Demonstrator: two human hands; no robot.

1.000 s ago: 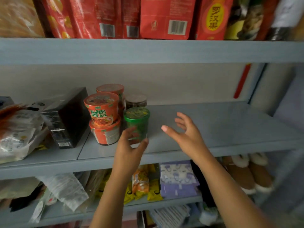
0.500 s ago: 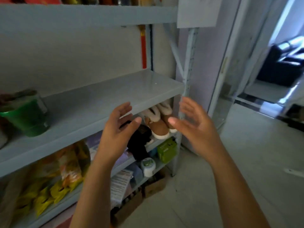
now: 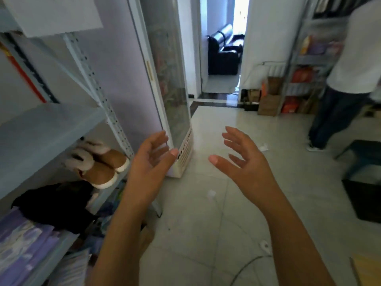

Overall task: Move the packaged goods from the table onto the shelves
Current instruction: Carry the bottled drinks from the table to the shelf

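Left hand: the bare left hand (image 3: 150, 162) is held up with nothing in it, fingers loosely spread, palm turned inward.
Right hand: the bare right hand (image 3: 245, 164) is likewise empty and spread wide, its palm facing the left one, a clear gap between them.
Under the hands: the pale tiled floor (image 3: 206, 223), not a table or shelf.
Shelf to fill: the grey-blue metal shelf board (image 3: 41, 129) lies to the left, nearer the left hand but apart from it.
Below that board: a pair of tan slippers with white fleece trim (image 3: 99, 164), a black soft bundle (image 3: 55, 203) and purple patterned packs (image 3: 24, 240).
Packaged goods to fetch: not in view; no table carrying them can be made out, so their long axis cannot be told.
Likely bearing: the goods probably lie right of the hands or out of frame, which would put the right hand nearer.
Right edge: a dark low object (image 3: 362, 157), too blurred to name.
Ahead: a tall white glass-fronted cabinet (image 3: 175, 100) just beyond the left hand.
Far right: a person in a white top (image 3: 354, 58) stands by a distant grey shelving unit (image 3: 305, 58) with blurred orange packets.
Step in hand: between loads, by my reading.
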